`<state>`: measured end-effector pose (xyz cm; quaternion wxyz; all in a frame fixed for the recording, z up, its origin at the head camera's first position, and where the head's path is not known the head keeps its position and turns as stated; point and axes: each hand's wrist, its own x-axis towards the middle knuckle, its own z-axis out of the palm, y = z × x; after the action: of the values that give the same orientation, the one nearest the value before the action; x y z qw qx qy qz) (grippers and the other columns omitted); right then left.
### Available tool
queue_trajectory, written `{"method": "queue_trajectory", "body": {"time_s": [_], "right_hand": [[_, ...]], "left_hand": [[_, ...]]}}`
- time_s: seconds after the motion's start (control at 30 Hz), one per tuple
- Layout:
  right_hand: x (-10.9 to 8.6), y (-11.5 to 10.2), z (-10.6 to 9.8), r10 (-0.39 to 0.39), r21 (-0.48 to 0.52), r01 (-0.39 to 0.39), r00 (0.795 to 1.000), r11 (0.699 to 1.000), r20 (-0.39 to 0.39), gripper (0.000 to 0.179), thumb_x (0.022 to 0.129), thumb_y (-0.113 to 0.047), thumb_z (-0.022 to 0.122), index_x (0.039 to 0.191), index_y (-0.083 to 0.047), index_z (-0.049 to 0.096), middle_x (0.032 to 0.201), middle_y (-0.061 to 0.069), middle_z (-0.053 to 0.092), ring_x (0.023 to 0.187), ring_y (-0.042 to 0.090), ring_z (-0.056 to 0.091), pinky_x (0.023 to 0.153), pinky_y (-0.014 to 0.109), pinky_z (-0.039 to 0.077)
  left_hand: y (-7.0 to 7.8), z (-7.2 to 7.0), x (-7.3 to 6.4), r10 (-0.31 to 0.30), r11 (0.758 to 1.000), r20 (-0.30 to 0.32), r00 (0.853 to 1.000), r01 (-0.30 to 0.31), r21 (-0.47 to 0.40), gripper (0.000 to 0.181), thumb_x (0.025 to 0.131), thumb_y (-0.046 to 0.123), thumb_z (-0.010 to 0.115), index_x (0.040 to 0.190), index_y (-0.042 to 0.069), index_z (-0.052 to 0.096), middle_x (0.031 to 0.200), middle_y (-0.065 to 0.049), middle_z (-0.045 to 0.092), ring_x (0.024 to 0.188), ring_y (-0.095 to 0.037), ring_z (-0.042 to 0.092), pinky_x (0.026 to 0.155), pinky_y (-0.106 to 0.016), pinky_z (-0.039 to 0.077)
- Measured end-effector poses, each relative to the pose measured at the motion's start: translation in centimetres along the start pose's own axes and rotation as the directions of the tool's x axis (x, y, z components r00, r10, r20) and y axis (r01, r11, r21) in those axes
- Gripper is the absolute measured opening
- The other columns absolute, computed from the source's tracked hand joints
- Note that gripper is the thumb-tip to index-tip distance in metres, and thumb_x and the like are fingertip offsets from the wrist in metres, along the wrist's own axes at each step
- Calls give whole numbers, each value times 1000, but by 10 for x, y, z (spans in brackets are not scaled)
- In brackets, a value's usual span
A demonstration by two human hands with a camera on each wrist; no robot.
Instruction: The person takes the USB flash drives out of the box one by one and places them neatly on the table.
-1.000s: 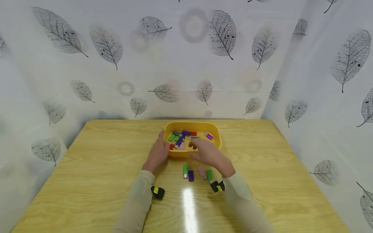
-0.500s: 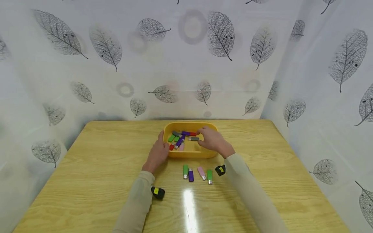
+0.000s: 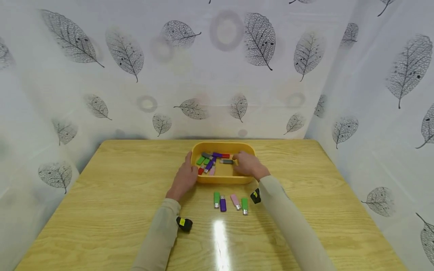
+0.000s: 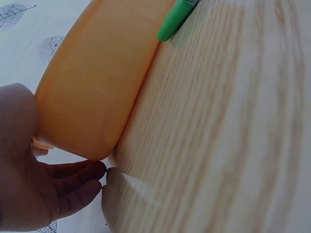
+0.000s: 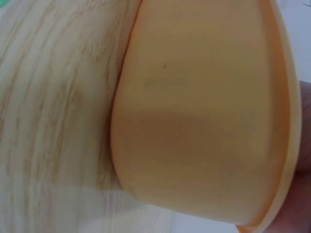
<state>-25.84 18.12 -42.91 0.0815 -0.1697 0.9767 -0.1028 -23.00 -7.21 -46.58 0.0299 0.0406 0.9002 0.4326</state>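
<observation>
A yellow plastic tray [image 3: 223,180] stands at the back of the table, with several USB flash drives inside, mostly heaped on its left. My left hand [image 3: 184,177] holds the tray's left side; in the left wrist view its fingers [image 4: 80,187] curl at the lower corner. My right hand [image 3: 249,164] reaches over the rim into the tray's right end, fingers pointing down just right of a grey flash drive [image 3: 226,162]. The hand hides the spot below it, and I cannot tell whether it pinches a drive. In the right wrist view, the tray wall [image 5: 194,111] covers most of this hand.
Before the tray lie a green flash drive [image 3: 216,200], a purple one [image 3: 222,203], a pink one [image 3: 235,202] and a second green one [image 3: 245,206]. Behind the wooden table [image 3: 118,188] hangs a leaf-print curtain [image 3: 203,75].
My right hand has moved from the tray's front edge to the right and down into its right end, covering where a purple drive lay. My left hand stays on the tray.
</observation>
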Motion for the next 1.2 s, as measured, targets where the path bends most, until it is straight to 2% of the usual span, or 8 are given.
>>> {"method": "queue_trajectory", "body": {"time_s": [0.2,0.53,0.67,0.8,0.9,0.97,1.07,1.2], "right_hand": [[3,2,5,-13,-3,13,1000,1000,2,35,94,-18,59,125,-2,65,123,16,64,115,33,58,97,49,49],[7,1,8,-33,-39,33,999,999,3,40,96,-18,59,134,-5,58,124,15,61,109,30,56,90,47,51],[8,0,9,-30,-37,30,1000,999,1,35,94,-17,62,127,-5,63,117,13,63,103,27,56,88,45,52],[10,-1,9,-23,-38,23,1000,999,-4,25,92,-20,66,112,-5,67,105,11,64,95,24,56,82,42,52],[11,-1,10,-12,-23,12,1000,1000,1,25,92,-23,68,108,-4,67,104,10,64,94,24,58,83,41,53],[11,-1,11,-11,-9,11,1000,1000,2,29,92,-24,68,113,-4,66,110,11,65,99,25,59,86,42,53],[13,-2,14,-20,2,20,1000,1000,1,43,92,-25,67,131,-7,60,122,14,64,104,27,60,88,44,53],[16,-4,16,-69,-16,68,998,998,-6,52,92,-25,67,141,-14,54,126,14,63,101,26,60,86,43,54]], "left_hand": [[1,1,1,-12,1000,9,1000,12,-3,66,101,21,36,160,9,7,150,-27,40,130,-37,50,111,-53,35],[1,1,1,-23,1000,6,1000,23,4,66,102,21,36,160,10,8,147,-27,43,124,-35,53,110,-53,38],[1,2,1,-19,1000,5,1000,19,7,66,101,21,36,160,10,7,147,-27,43,124,-35,53,110,-53,38],[1,1,1,-20,1000,5,1000,20,-1,66,101,22,36,160,11,7,149,-26,41,126,-35,52,111,-53,37],[1,0,1,-24,1000,5,1000,24,-7,66,102,23,36,160,11,8,149,-26,41,127,-35,51,111,-53,37],[2,0,0,-23,1000,7,1000,23,-6,66,102,22,36,160,10,8,149,-26,41,126,-35,52,111,-53,37],[2,0,0,-18,1000,4,1000,18,0,65,101,20,36,159,9,9,148,-28,42,127,-36,52,110,-53,38],[1,1,1,-19,1000,3,1000,19,1,66,101,20,37,160,9,9,148,-28,41,129,-38,50,110,-54,37]]}}
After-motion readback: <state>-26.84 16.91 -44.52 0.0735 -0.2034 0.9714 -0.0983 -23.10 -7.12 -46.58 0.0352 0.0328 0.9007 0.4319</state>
